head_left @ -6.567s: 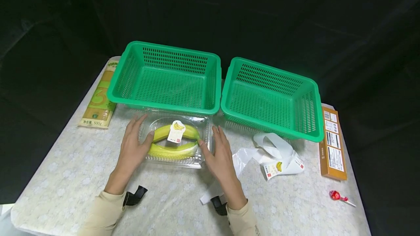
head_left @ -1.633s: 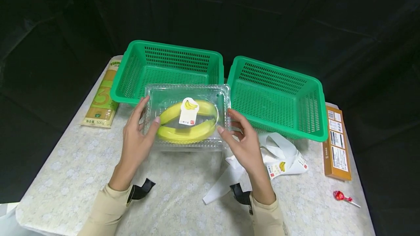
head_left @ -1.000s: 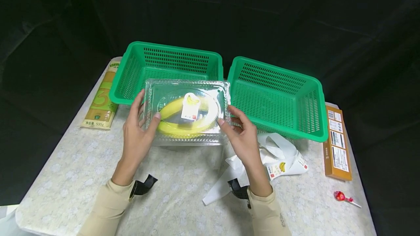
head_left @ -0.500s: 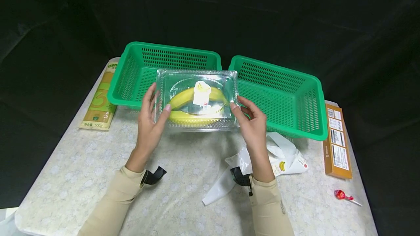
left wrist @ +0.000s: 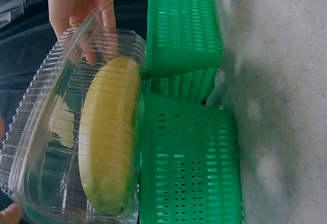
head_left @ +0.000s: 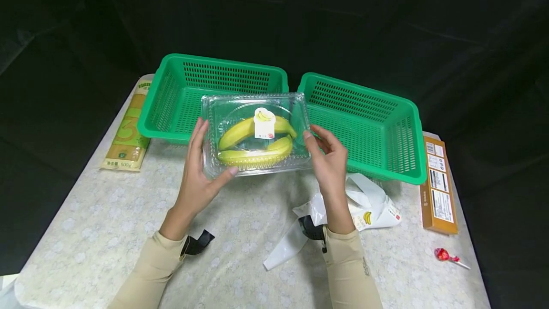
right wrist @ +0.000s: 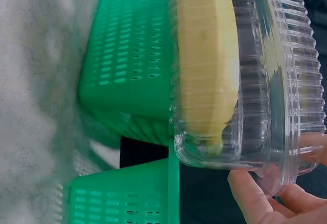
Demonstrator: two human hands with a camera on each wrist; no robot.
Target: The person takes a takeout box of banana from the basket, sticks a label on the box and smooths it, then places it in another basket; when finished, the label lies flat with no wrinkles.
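A clear plastic clamshell container (head_left: 214, 108) is raised over the table and tilted, its lid down. Inside lie two yellow bananas (head_left: 238, 132), under a white banana-shaped label (head_left: 264, 130) on top. My right hand (head_left: 330, 159) pinches the container's right side, thumb on top and fingertips beneath; the right wrist view shows these fingers (right wrist: 245, 193) at its corner. On the opposite side my left hand (head_left: 197, 180) touches the container with straight fingers along the edge, its thumb stretched to the front rim. Only fingertips (left wrist: 10, 215) of it show in the left wrist view.
Two green baskets (head_left: 147, 125) stand behind the container, the right basket (head_left: 364, 168) slightly angled. Left lies a noodle packet (head_left: 126, 132). A crumpled white plastic bag (head_left: 377, 209) with banana print, an orange box (head_left: 437, 185) and a red lollipop (head_left: 443, 254) lie at right.
The container has been lifted from the table and moved up and right. Since half a second ago its left end has dropped, and my left thumb has slid from its top to the front rim.
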